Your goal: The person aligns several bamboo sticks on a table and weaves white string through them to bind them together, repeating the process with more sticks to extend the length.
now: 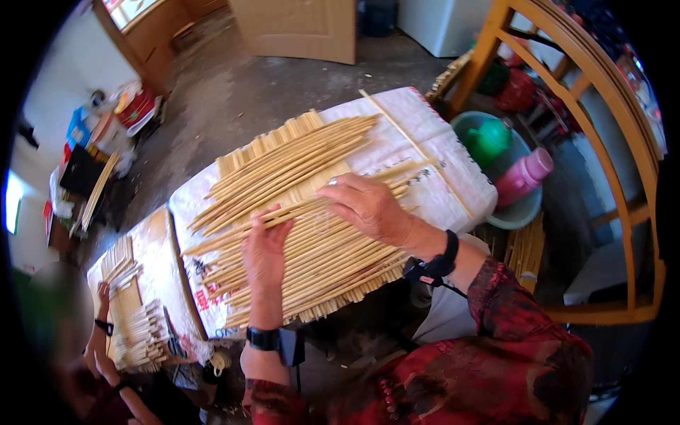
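Note:
Long, thin straw-coloured sticks (333, 255) lie side by side in a broad row on a white sack cloth (453, 185) over the table. Behind them is another bunch of sticks (290, 159), resting across flat pale slats (312, 183). My left hand (265, 251) is closed, thumb and fingertips pinching a few sticks at the far edge of the near row. Further right along the same sticks, my right hand (372, 209) is bent over them with its fingers pressed together. Its fingertips partly hide what they grip. One single stick (414, 149) lies apart on the cloth's right side.
At the lower left another person's hands (105, 365) work beside shorter sticks (142, 336) on an adjoining board. To the right, a basin (506, 216) holds a green bottle (489, 138) and a pink bottle (525, 173). A wooden frame (602, 134) stands close by there.

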A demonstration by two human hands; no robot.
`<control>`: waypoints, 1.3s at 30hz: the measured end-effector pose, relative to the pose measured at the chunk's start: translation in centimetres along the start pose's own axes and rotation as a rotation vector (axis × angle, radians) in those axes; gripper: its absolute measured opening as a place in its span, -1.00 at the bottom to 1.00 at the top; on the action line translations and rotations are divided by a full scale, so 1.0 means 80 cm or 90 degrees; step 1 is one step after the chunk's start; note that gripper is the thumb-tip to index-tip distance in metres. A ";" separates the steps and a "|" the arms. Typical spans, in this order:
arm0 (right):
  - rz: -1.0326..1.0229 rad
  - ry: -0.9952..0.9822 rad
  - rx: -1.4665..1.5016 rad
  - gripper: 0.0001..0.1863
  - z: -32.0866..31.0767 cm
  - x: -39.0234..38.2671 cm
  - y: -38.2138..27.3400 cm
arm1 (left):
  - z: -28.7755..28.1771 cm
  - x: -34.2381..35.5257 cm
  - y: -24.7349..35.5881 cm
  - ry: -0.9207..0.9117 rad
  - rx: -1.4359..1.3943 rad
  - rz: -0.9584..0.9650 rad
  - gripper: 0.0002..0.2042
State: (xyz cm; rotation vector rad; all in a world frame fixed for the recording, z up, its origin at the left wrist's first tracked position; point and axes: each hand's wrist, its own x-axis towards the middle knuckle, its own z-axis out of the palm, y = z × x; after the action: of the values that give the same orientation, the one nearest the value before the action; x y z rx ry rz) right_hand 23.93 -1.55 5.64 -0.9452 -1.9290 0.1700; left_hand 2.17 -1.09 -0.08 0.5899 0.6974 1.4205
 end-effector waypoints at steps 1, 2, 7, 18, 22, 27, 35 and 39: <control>-0.034 -0.021 -0.083 -0.80 -0.001 0.007 0.000 | 0.007 -0.001 -0.005 -0.021 -0.017 -0.009 -0.75; -0.070 -0.037 -0.163 -0.78 0.003 0.009 -0.001 | 0.012 -0.004 -0.009 -0.040 -0.031 -0.015 -0.76; -0.077 -0.227 -0.205 -0.81 0.017 0.008 0.000 | 0.025 -0.016 -0.007 -0.085 -0.025 -0.033 -0.75; 0.042 0.225 -0.218 -0.82 -0.061 0.064 -0.012 | 0.012 -0.013 0.005 0.007 0.001 0.054 -0.68; 0.080 0.387 0.213 -0.86 -0.076 0.070 -0.023 | 0.010 -0.010 0.008 0.032 0.015 0.067 -0.68; 0.362 0.190 0.724 -0.85 -0.004 0.040 -0.009 | 0.034 -0.016 0.004 -0.047 -0.013 0.027 -0.67; 0.650 -0.062 0.771 -0.71 0.027 0.001 -0.006 | 0.023 -0.017 -0.001 -0.029 -0.056 0.018 -0.72; 0.706 -0.273 0.683 -0.54 0.021 -0.005 0.015 | 0.005 -0.012 0.004 0.032 -0.021 0.038 -0.75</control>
State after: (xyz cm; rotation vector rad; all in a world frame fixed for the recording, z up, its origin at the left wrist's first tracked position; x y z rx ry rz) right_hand 23.32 -0.53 3.85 -1.0978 -1.0851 1.9288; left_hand 2.23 -1.99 0.48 0.5549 0.6999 1.5037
